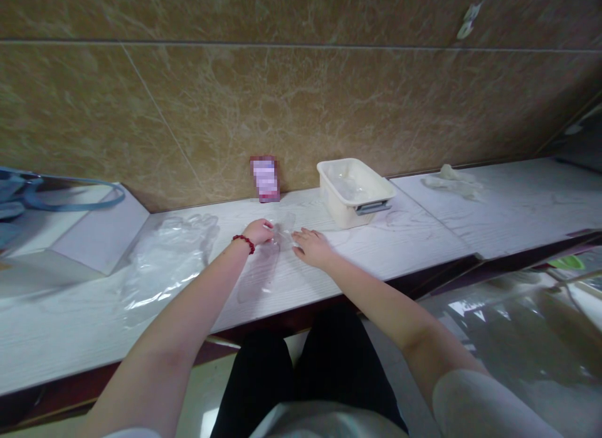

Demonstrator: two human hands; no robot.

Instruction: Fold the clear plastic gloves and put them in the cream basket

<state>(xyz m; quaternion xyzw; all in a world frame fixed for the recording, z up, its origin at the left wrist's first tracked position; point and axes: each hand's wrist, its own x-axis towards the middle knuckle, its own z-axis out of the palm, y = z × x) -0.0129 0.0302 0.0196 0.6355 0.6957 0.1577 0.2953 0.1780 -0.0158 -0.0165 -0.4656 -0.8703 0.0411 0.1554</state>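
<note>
A thin, see-through plastic glove lies on the white wood-grain counter in front of me, its finger end reaching up between my hands. My left hand, with a red bead bracelet at the wrist, is closed, its fingertips pinching the glove's left edge near the top. On the other side, my right hand rests with its fingers stretched out and slightly apart, fingertips at the film's right edge. A pile of similar clear plastic gloves lies flat to the left, partly behind my left forearm.
A cream plastic bin with a grey handle stands right of my hands, clear film inside. A blurred phone-like object leans on the tiled wall. A white box sits left; a crumpled pale glove lies right. The counter's front edge is close.
</note>
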